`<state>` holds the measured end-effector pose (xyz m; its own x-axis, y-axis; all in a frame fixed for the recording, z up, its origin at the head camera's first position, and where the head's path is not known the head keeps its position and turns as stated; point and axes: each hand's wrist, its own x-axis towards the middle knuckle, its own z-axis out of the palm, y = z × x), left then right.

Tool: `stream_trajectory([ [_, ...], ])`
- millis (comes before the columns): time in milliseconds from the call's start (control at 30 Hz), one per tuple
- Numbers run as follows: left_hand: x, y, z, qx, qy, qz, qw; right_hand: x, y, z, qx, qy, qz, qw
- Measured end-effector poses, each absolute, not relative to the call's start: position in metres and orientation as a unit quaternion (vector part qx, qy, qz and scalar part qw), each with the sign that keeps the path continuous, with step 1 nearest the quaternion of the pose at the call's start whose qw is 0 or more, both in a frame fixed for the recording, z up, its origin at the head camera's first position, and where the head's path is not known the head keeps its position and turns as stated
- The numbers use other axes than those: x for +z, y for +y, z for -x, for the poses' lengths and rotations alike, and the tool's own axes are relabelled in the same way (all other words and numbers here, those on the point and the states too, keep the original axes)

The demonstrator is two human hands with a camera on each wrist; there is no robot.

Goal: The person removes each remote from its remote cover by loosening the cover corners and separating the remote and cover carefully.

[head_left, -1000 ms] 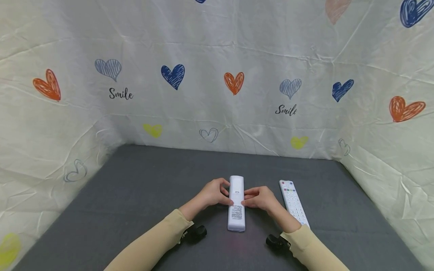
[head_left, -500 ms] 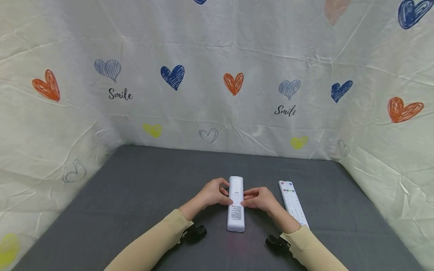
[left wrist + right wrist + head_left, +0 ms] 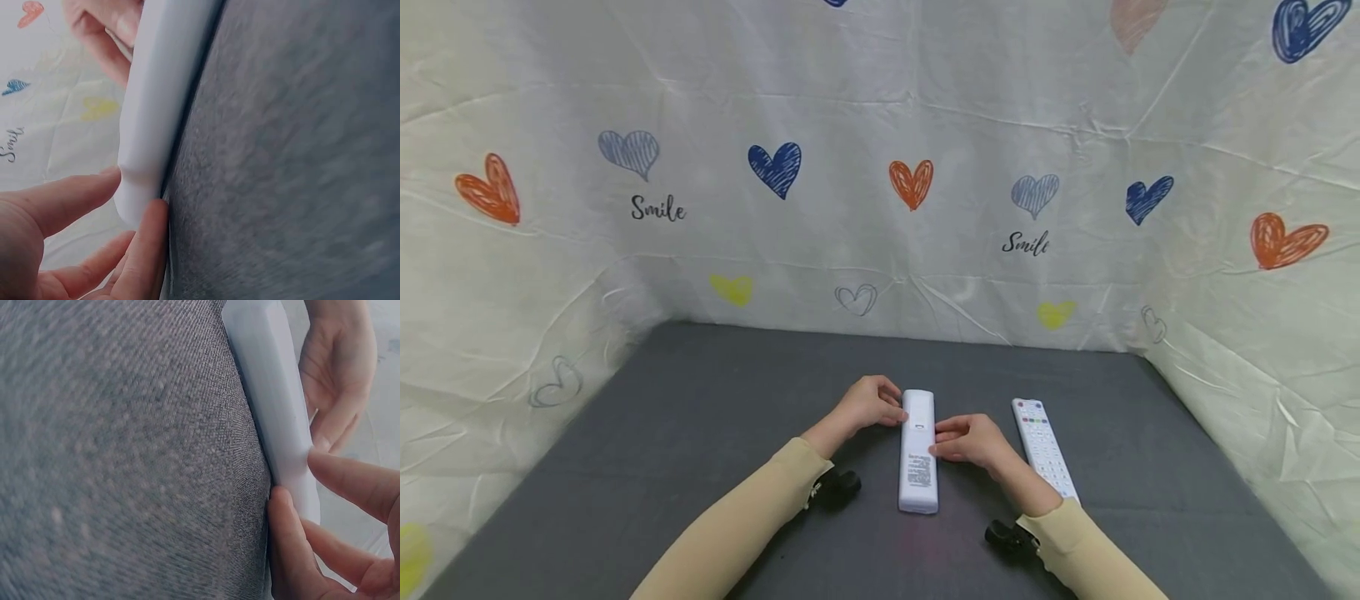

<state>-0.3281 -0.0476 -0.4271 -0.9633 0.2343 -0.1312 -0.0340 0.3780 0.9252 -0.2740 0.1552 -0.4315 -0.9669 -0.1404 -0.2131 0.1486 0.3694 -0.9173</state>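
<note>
A white remote control [image 3: 917, 492] lies face down on the dark grey table, its printed label and small notch mark facing up. By its far left edge is my left hand [image 3: 867, 404]; in the left wrist view the thumb [image 3: 75, 197] touches the upper edge and the fingertips [image 3: 153, 219] lie against the side near the cloth. Lower on the right edge my right hand [image 3: 973, 440] holds the remote, thumb [image 3: 350, 475] on the upper edge and fingers [image 3: 287, 531] along the side. A second white remote control [image 3: 1043, 446], buttons up, lies beyond the right wrist.
The dark grey tabletop [image 3: 760, 375] spreads around both arms. A pale cloth [image 3: 850, 233] printed with hearts encloses the back and sides. A black wrist camera [image 3: 838, 487] sits under the left cuff, another black wrist camera [image 3: 1007, 537] under the right cuff.
My left hand has slid away from me along the remote's left edge, toward its far end. The right hand keeps its place on the right edge. The view has shifted slightly.
</note>
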Motion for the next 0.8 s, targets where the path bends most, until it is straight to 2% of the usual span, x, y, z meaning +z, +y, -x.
stream_trajectory([
  [400, -0.426, -0.04, 0.347, 0.54, 0.832, -0.034, 0.122, -0.431, 0.154, 0.275, -0.556, 0.821, -0.007, 0.127],
  [800, -0.43, -0.035, 0.35, 0.551, 0.825, -0.02, 0.127, -0.432, 0.155, 0.275, -0.553, 0.823, -0.007, 0.128],
])
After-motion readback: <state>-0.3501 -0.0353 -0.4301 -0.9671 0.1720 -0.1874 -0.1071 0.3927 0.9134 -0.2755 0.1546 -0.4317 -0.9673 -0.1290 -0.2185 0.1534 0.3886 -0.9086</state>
